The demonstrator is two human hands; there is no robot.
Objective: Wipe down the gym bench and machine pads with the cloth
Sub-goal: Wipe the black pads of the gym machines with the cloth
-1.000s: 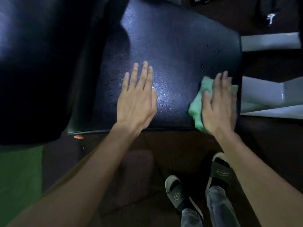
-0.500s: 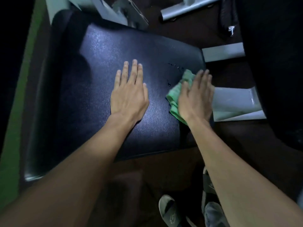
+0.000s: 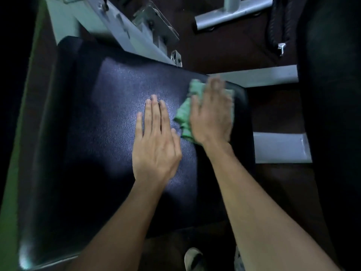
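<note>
Two hands down on the black padded table (image 3: pixel 109 114). Right hand (image 3: pixel 211 116) flat on top of the green cloth (image 3: pixel 184 114), grip open, palm pressing down, not curled round it. Fingertips too blurry to see well, up near the far right corner of the table. Cloth bunched up under that hand, poking out on the left side and a little on the right, touching the table. Left hand (image 3: pixel 156 145) just beside the cloth, flat on the middle of the table, grip open, fingers straight and close together, holding nothing. Bright shiny patch on the table round the left hand. Grey metal frame (image 3: pixel 121 30) past the far edge of the table. Wide grey bar (image 3: pixel 281 147) sticking out on the right side. Round grey bar (image 3: pixel 234 14) on the dark floor, further off. Black cable with a metal clip (image 3: pixel 277 30) near that. Toe of a sandal (image 3: pixel 193 259) at the bottom, between the arms.
</note>
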